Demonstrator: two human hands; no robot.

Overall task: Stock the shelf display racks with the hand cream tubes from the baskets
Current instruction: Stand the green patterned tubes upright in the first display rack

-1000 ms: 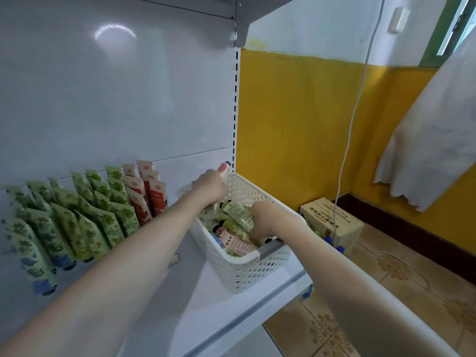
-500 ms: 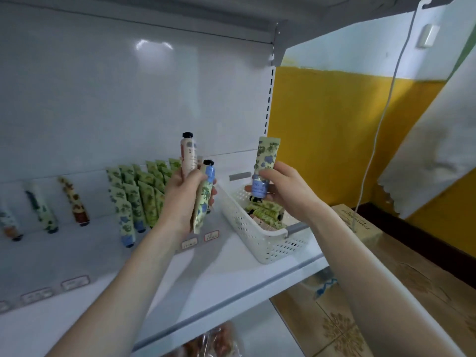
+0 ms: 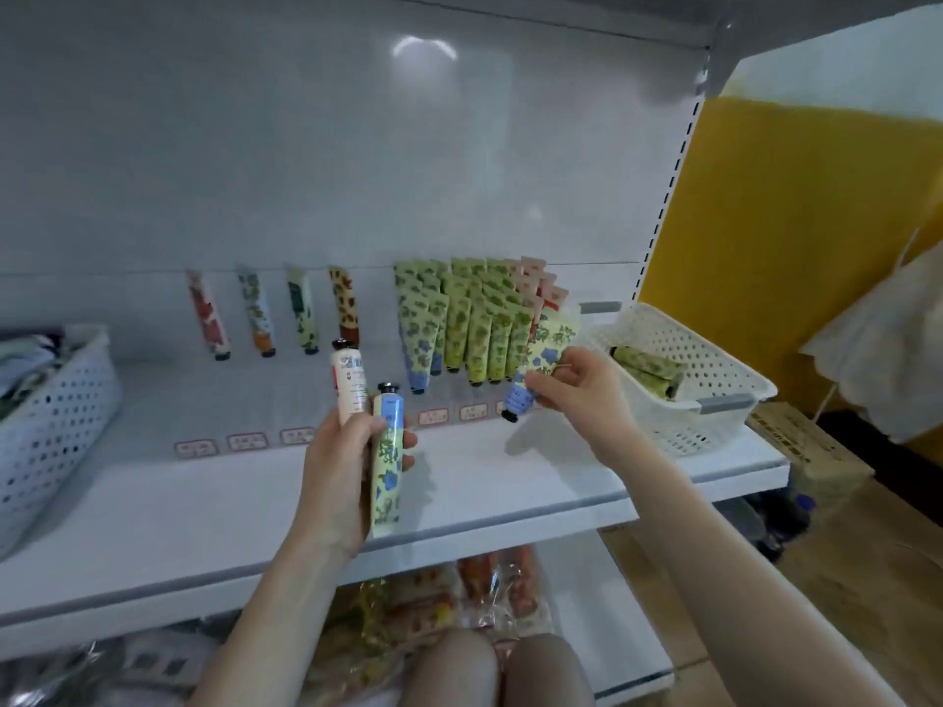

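My left hand (image 3: 339, 469) grips two hand cream tubes above the shelf: a cream-white tube (image 3: 350, 381) with its black cap up and a yellow-green floral tube (image 3: 388, 459) with a blue top. My right hand (image 3: 579, 387) pinches another yellow floral tube (image 3: 541, 362), tilted with its blue end and black cap pointing down-left, just in front of the rows of green and pink tubes (image 3: 469, 318) leaning in the display rack. A white perforated basket (image 3: 714, 369) at the right holds a few more green tubes (image 3: 648, 372).
Several single tubes (image 3: 257, 316) lean against the back panel left of the green rows, with price labels (image 3: 245, 441) below. Another white basket (image 3: 48, 431) stands at the shelf's left end. Packaged goods fill the lower shelf. A cardboard box (image 3: 806, 451) sits on the floor by the yellow wall.
Both hands came out of the right basket holding tubes. The view swung left and my right hand carried its tube down-left toward the green rows.
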